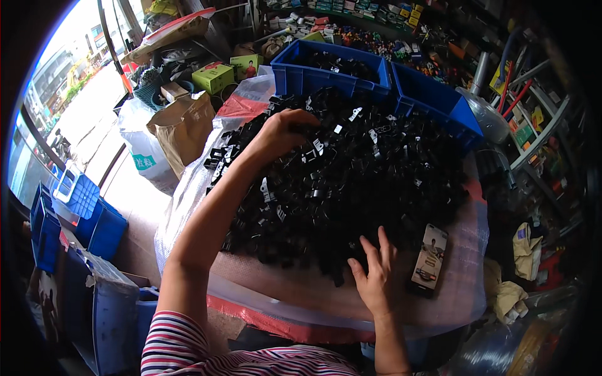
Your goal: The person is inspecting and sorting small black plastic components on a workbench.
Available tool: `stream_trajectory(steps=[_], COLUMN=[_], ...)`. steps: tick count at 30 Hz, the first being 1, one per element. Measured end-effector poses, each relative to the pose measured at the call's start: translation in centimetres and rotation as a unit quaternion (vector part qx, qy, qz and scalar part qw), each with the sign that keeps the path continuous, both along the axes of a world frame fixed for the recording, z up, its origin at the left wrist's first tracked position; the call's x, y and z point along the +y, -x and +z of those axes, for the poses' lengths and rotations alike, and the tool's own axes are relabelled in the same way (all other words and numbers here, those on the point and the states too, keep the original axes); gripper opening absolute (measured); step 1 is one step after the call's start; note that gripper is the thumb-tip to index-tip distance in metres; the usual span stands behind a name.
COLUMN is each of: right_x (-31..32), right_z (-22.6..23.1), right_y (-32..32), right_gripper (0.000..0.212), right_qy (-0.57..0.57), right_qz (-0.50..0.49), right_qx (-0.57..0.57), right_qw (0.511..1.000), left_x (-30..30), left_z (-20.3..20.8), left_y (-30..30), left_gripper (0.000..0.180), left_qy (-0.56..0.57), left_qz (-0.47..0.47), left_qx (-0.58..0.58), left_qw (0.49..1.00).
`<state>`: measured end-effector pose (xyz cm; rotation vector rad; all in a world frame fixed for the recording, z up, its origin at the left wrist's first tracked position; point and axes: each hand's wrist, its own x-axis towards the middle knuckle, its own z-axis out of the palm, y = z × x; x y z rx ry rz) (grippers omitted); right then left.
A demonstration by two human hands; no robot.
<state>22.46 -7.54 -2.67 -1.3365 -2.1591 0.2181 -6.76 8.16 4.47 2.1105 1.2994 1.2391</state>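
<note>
A wide heap of small black parts (351, 182), some with shiny metallic or white faces, covers most of the table. My left hand (285, 133) reaches over the far left of the heap. Its fingers curl down among the black parts, and whatever they pinch is hidden. At the near edge of the heap is my right hand (376, 269), thumb and fingers spread, with nothing in it. A phone-shaped oblong thing (430, 260) with a picture on its face lies to the right of that hand.
Two blue bins (433, 116) stand behind the heap; the left one holds black parts. Clear plastic sheeting (251, 285) covers the table. A brown paper bag (185, 128) and a white sack (145, 147) stand at the left. Metal racking (539, 135) is at the right.
</note>
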Motion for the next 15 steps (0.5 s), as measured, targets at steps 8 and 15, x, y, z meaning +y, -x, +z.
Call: stream_trajectory(steps=[8, 15], right_x=[1.2, 0.8], right_z=[0.4, 1.0], right_y=[-1.5, -3.9], right_gripper=[0.025, 0.015], right_qy=[-0.052, -0.075], right_qz=[-0.018, -0.081], right_qx=[0.135, 0.245], right_qw=[0.989, 0.963], left_x=[3.4, -4.2], left_z=[-1.4, 0.1], left_y=[-0.2, 0.8], left_gripper=[0.031, 0.034], left_qy=[-0.048, 0.251], left_qz=[0.042, -0.005], left_qx=[0.485, -0.174], left_qw=[0.872, 0.952])
